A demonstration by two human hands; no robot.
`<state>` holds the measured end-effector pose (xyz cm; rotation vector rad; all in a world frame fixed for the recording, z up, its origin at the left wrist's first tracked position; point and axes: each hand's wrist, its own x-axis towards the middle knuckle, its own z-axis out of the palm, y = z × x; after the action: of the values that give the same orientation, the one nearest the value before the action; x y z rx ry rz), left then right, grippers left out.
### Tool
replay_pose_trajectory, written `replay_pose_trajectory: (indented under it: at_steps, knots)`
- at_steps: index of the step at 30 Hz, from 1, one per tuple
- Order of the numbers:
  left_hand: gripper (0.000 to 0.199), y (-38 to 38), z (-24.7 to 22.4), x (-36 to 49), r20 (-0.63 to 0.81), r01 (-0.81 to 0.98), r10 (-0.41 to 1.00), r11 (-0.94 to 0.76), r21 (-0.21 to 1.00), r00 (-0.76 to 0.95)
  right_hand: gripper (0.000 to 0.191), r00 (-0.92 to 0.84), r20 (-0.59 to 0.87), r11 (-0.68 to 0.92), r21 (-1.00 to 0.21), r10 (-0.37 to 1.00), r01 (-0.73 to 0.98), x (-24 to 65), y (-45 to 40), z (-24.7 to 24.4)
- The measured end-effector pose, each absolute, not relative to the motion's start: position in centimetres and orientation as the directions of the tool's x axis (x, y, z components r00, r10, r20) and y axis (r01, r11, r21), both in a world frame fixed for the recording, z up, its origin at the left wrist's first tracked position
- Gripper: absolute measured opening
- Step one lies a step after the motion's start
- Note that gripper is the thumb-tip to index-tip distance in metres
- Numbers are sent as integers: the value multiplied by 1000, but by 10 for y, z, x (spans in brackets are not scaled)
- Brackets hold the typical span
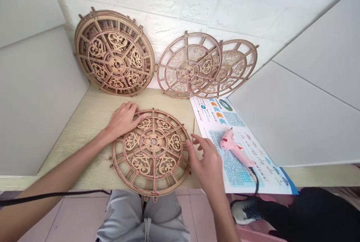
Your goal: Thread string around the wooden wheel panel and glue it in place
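A round openwork wooden disc (153,177) with spokes and scroll-shaped inserts lies on the table, its front edge jutting past the table's edge. Reddish lines run along its ribs. My left hand (123,120) grips the upper left rim, thumb laid over the top face and fingers around the outside. At the right rim, my right hand (206,159) holds the edge with thumb and curled forefinger; its other fingers are partly hidden. Slats of a second layer show through the gaps of the disc.
A thick stack of similar discs (118,62) leans on the wall at left. Two single discs, one in front (187,71) and one behind (247,53), lean at right. A pink glue gun (234,148) lies on a printed sheet (264,182). Another person's shoe (243,212) shows below.
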<state>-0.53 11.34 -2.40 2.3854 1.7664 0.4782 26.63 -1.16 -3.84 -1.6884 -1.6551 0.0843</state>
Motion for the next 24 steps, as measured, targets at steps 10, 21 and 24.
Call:
replay_pose_trajectory:
  at_steps: [10, 21, 24]
  knots:
    - [39, 116, -23, -10, 200, 894, 951, -292, 339, 235, 14, 80, 88, -36, -422, 993, 906, 277, 38, -40]
    - [33, 123, -25, -16, 248, 869, 943, -306, 390, 221, 14, 87, 118, -25, -447, 989, 894, 272, 42, -25]
    - [35, 124, -29, -19, 239, 871, 945, -305, 385, 225, 6, 60, 59, -26, -466, 996, 885, 272, 46, -28]
